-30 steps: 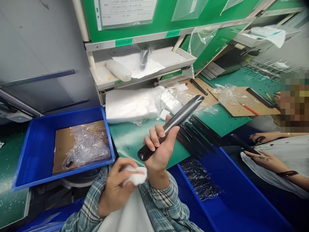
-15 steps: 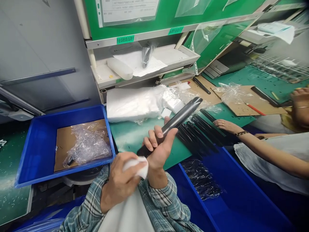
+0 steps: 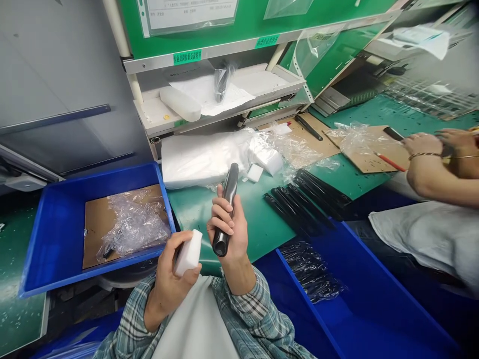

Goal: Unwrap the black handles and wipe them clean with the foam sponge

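Note:
My right hand (image 3: 229,228) is closed round a long glossy black bar (image 3: 226,207), held nearly upright with its lower end pointing toward me. Just left of it, my left hand (image 3: 172,276) pinches a white sponge block (image 3: 188,252) a short way from the bar's lower end. Both hands hover over the near edge of the green mat (image 3: 262,224). A row of similar black bars (image 3: 299,199) lies on the mat to the right.
A blue bin (image 3: 48,234) with cardboard and crumpled plastic sits at left. Another blue bin (image 3: 359,309) with bagged black parts is at lower right. White foam sheets (image 3: 202,159) and clear bags lie behind. A co-worker's hands (image 3: 430,149) work at right.
My right hand has swung the black bar from a slant toward the right to nearly upright. My left hand has pulled the sponge off the bar's lower end. The co-worker's arm has drawn back.

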Demonstrator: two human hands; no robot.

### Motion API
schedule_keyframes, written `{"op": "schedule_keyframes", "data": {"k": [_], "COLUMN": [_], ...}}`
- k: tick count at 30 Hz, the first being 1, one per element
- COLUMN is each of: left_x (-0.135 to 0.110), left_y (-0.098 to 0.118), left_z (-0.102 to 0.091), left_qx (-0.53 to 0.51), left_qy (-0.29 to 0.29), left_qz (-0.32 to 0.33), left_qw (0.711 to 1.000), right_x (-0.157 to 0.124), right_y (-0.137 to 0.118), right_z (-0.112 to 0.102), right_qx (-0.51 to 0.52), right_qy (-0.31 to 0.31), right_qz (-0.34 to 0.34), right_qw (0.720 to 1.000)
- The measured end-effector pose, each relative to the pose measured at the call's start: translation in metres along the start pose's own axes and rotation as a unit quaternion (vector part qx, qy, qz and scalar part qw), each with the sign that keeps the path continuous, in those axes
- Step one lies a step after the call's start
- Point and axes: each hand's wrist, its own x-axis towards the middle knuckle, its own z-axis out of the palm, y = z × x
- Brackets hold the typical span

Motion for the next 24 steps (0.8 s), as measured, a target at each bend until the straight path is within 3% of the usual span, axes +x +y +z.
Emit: {"op": "schedule_keyframes", "data": {"k": [4, 7, 9, 13, 24], "left_x": [0.006, 0.011, 0.013, 0.016, 0.016], "left_y": [0.011, 0.016, 0.017, 0.017, 0.02], "left_z": [-0.002, 0.003, 0.007, 0.011, 0.006], "left_qx": [0.16, 0.255, 0.286, 0.287, 0.296], "left_qy": [-0.019, -0.026, -0.017, -0.01, -0.009], "left_qz": [0.175, 0.248, 0.262, 0.251, 0.268], "left_qw": [0.971, 0.934, 0.921, 0.925, 0.917], "right_x": [0.0, -0.003, -0.006, -0.008, -0.004], "right_y": [0.005, 0.01, 0.012, 0.015, 0.016], "right_z": [0.006, 0.015, 0.02, 0.025, 0.025], "right_qx": [-0.033, -0.059, -0.085, -0.149, -0.176], "right_qy": [0.025, 0.053, 0.058, 0.053, 0.047], "right_qz": [-0.013, -0.05, -0.076, -0.109, -0.1], "right_qw": [0.999, 0.996, 0.992, 0.981, 0.978]}}
